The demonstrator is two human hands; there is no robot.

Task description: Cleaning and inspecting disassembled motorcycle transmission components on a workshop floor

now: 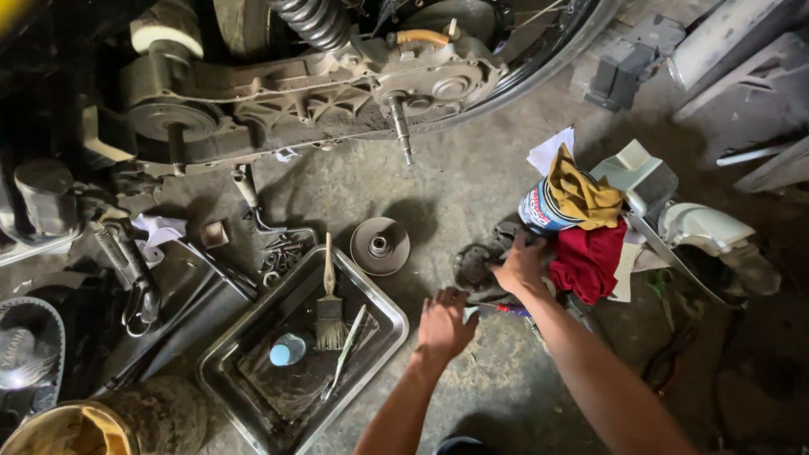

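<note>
Already a lot of the motorbike engine (320, 93) has been taken apart, by the look of it: its side cover is off, and two bare shafts stick out, one on the left and one (402, 128) more to the right, pointing toward the near side. A round pulley (379, 245) sits on the concrete floor (472, 185) just in front of that engine, and a small pile of bolts (282, 253) lies to its left, so I think those came off the bike. Right now the person is busy with a dark round metal part (476, 268) on the floor, to the right of the pulley. The right hand (522, 268) is curled down over the far side of that part and seems to grip it, next to a red rag (590, 259) and a can (539, 206) with a yellow rag (583, 198) on top. The left hand (444, 324) is half closed, pressing on the near edge of the same part, where something thin pokes out under it; I cannot tell what that is. Near and to the left, a metal tray (383, 337) holds a paint brush (329, 312) and a small blue cup (288, 350), so I guess washing the parts is underway or waiting. Putting everything back on the engine looks not yet started.
</note>
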